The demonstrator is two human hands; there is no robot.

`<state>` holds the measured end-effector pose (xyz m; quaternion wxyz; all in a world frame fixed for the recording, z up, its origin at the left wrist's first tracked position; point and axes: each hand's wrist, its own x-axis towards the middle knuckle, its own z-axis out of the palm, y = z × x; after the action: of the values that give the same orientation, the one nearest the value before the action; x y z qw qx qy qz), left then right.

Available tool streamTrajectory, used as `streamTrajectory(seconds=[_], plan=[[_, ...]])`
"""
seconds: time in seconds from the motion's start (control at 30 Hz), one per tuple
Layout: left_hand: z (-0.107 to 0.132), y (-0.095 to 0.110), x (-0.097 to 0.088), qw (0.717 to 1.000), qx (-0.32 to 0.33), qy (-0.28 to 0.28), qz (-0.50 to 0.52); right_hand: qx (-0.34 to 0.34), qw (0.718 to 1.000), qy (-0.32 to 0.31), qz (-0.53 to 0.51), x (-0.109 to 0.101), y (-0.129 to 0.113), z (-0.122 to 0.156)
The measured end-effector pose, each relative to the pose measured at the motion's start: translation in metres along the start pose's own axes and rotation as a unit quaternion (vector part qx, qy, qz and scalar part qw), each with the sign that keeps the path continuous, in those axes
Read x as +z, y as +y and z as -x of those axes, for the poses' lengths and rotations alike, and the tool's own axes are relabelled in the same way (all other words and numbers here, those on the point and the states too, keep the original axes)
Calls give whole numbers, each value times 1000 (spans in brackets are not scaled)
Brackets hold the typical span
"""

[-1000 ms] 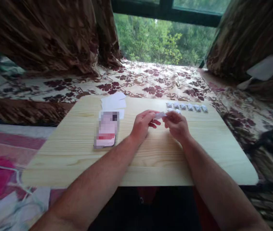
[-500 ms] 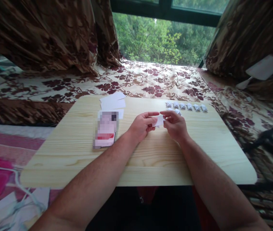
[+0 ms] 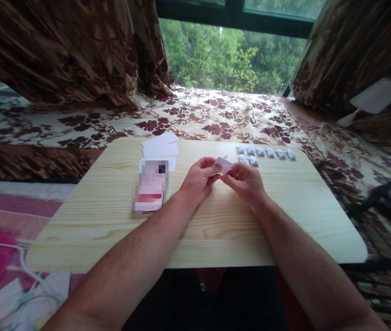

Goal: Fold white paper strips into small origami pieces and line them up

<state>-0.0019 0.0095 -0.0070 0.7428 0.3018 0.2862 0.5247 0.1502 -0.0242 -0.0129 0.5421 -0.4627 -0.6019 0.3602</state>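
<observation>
We hold a small piece of white paper between both hands, a little above the wooden table. It is about at the middle of the table's width and nearer to the far edge than to the near one. Our left hand pinches the left side of the paper, with the thumb and fingertips closed on it and the other fingers curled in. Our right hand grips the right side in the same way, with bent fingers closed on the paper. The two hands nearly touch each other. The paper is tilted with one corner pointing up; we cannot tell how many folds it has.

Near the far right corner of the table lies a row of small folded paper shapes, parallel to the far edge. Two more of them lie just in front of the row's left end, close to our right hand. Near the far edge, left of the middle, is a loose stack of white paper sheets. A phone lies just in front of this stack, to the left of our left hand. Behind the table a flowered cloth covers a ledge under a window, with brown curtains on both sides.
</observation>
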Motion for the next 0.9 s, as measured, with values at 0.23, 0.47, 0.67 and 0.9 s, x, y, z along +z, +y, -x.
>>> streamTrajectory(seconds=[0.23,0.47,0.67,0.9], plan=[[2,2,4,991,78,-42,-98,-63,991,60,106,-6,1,0],[2,10,1,957,161,-38,-239,-120,973,58,187,-8,-6,0],[1,6,1,968,157,-27,-192,-93,987,67,109,-9,-9,0],[3,8,4,968,147,-24,-199,-120,985,90,86,-10,-19,0]])
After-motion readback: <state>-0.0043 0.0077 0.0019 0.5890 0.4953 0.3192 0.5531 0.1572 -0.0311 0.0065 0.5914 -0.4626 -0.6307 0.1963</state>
